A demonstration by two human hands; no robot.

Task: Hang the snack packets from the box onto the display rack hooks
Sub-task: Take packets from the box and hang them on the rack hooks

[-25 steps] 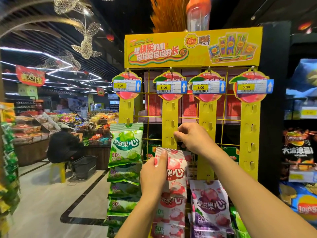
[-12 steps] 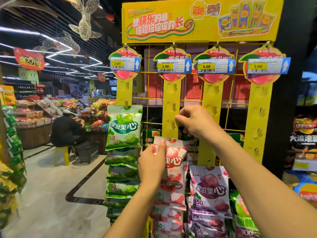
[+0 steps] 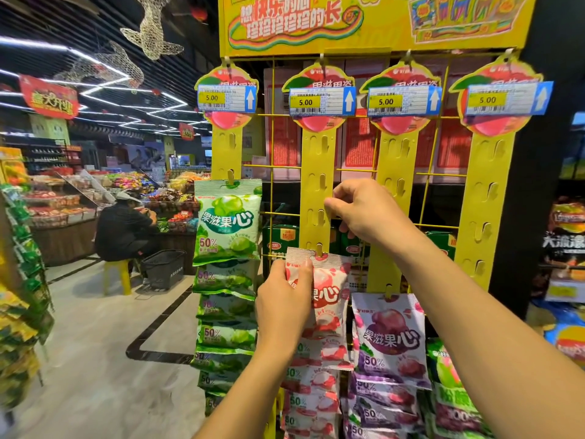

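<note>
A yellow display rack (image 3: 484, 191) carries four hanging strips with hook tabs. My left hand (image 3: 283, 299) holds a pink-and-white snack packet (image 3: 329, 293) by its top left corner, and a tab of the second strip (image 3: 315, 191) pokes through the packet's hole. My right hand (image 3: 364, 213) pinches the right edge of that strip just above the packet. Green packets (image 3: 226, 223) fill the first strip, purple packets (image 3: 391, 337) hang on the third. More pink packets hang below the held one. The box is out of view.
The fourth strip (image 3: 489, 217) has bare hook tabs. A person sits on a yellow stool (image 3: 118, 274) by a black basket (image 3: 164, 267) to the left. A rack of green packets (image 3: 22, 280) stands at the far left; chip bags (image 3: 566, 229) line the right.
The view has tilted downward, so the rack sits higher in frame. The packet's hole now sits on the strip's tab; both hands keep their holds on packet and strip.
</note>
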